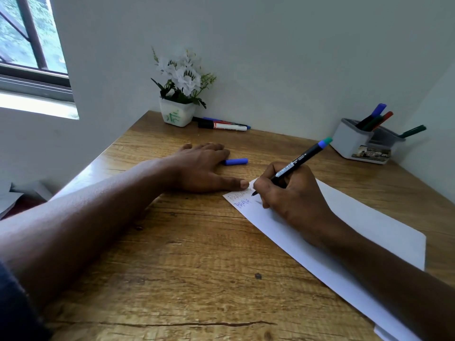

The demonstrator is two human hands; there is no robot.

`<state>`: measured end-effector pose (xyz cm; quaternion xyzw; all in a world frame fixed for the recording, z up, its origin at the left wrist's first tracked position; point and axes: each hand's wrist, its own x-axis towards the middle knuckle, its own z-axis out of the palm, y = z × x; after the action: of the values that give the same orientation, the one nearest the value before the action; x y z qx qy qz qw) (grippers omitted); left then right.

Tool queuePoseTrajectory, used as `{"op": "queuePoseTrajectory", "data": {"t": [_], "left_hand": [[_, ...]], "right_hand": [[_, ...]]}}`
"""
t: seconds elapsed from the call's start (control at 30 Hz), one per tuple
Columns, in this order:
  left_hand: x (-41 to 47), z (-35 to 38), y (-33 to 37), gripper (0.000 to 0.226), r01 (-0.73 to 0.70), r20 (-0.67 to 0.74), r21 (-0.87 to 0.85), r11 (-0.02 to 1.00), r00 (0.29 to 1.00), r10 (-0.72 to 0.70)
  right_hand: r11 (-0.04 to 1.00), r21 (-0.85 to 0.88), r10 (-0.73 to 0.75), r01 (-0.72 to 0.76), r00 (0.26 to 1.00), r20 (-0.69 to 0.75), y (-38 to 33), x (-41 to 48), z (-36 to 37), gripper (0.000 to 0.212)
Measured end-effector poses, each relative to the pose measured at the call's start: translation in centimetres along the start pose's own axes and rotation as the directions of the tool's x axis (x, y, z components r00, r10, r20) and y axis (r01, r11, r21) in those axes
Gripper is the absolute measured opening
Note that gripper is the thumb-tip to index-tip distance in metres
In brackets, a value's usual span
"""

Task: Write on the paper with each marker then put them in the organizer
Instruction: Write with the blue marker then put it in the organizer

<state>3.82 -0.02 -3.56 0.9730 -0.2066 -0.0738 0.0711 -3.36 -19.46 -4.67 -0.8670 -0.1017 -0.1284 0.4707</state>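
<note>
Meanwhile right hand [293, 193] grips marker [299, 159], tip on paper [357, 222].

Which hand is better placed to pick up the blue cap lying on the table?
Left. The left hand lies open beside the blue cap; the right hand grips the marker on the paper.

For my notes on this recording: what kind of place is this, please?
Probably a study corner in a home or small office: a wooden desk stands against plain walls beside a window, with an organizer holding markers and a pot of white flowers.
</note>
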Motion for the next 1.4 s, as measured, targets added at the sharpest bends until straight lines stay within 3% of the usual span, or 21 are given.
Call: {"op": "queuePoseTrajectory", "data": {"t": [0.13, 0.27, 0.37, 0.5, 0.6, 0.7, 0.8, 0.93, 1.03, 1.17, 1.27, 1.33, 1.4], "left_hand": [[0.0, 0.1, -0.1, 0.114, -0.009, -0.005, 0.007, 1.0, 1.0, 0.009], [0.1, 0.1, -0.1, 0.114, -0.005, -0.006, -0.006, 1.0, 1.0, 0.005], [0.0, 0.0, -0.1, 0.114, -0.006, 0.001, -0.008, 1.0, 1.0, 0.006], [-0.1, -0.1, 0.0, 0.113, -0.007, 0.006, -0.02, 1.0, 1.0, 0.007], [-0.1, -0.1, -0.1, 0.113, -0.008, 0.004, -0.026, 1.0, 1.0, 0.008], [-0.1, 0.0, 0.0, 0.107, -0.005, -0.023, -0.045, 0.999, 1.0, 0.004], [0.0, 0.3, -0.1, 0.081, 0.001, -0.191, -0.118, 0.993, 0.981, -0.023], [-0.1, 0.4, -0.2, 0.052, -0.031, -0.424, -0.112, 0.993, 0.905, -0.02], [0.1, 0.4, 0.3, 0.043, -0.021, -0.426, -0.065, 0.998, 0.905, -0.008], [0.4, 0.7, 1.2, 0.029, 0.008, -0.446, -0.008, 1.0, 0.895, -0.01], [0.6, 0.7, 0.6, 0.018, -0.051, -0.466, -0.175, 0.983, 0.884, -0.037], [0.6, 0.5, -0.1, 0.012, -0.161, -0.463, -0.373, 0.914, 0.886, -0.033], [0.3, 0.4, -0.5, 0.011, -0.252, -0.476, -0.468, 0.847, 0.879, -0.002]], "right_hand": [[1.0, -0.01, 0.001, -0.001, 0.999, 0.047, -0.1, -0.2, 0.0, 0.02], [0.996, -0.085, -0.016, 0.016, 1.0, -0.005, -0.1, -0.1, 0.1, 0.024], [1.0, -0.028, -0.001, 0.002, 0.999, 0.046, -0.2, -0.2, 0.0, 0.02], [0.992, -0.125, -0.019, 0.016, 1.0, -0.022, -0.2, -0.1, 0.1, 0.025], [0.998, -0.055, 0.006, -0.004, 1.0, 0.028, -0.4, -0.4, 0.0, 0.016], [0.992, 0.082, 0.1, -0.099, 0.995, -0.018, -0.2, -0.1, -0.1, 0.014], [0.905, 0.344, 0.278, -0.249, 0.96, -0.038, -0.2, 0.5, -0.7, 0.009], [0.82, 0.487, 0.316, -0.301, 0.947, 0.052, -0.1, 0.8, -1.3, 0.019], [0.767, 0.54, 0.33, -0.345, 0.935, 0.129, 0.0, 1.1, -1.7, 0.031], [0.728, 0.584, 0.354, -0.36, 0.926, 0.129, 0.1, 1.4, -1.9, 0.019], [0.684, 0.66, 0.369, -0.311, 0.928, 0.055, 0.4, 1.5, -2.0, 0.011], [0.673, 0.694, 0.351, -0.255, 0.936, 0.004, 0.5, 1.6, -2.3, 0.012], [0.672, 0.706, 0.334, -0.222, 0.942, -0.022, 0.7, 1.7, -2.5, 0.014]]}}
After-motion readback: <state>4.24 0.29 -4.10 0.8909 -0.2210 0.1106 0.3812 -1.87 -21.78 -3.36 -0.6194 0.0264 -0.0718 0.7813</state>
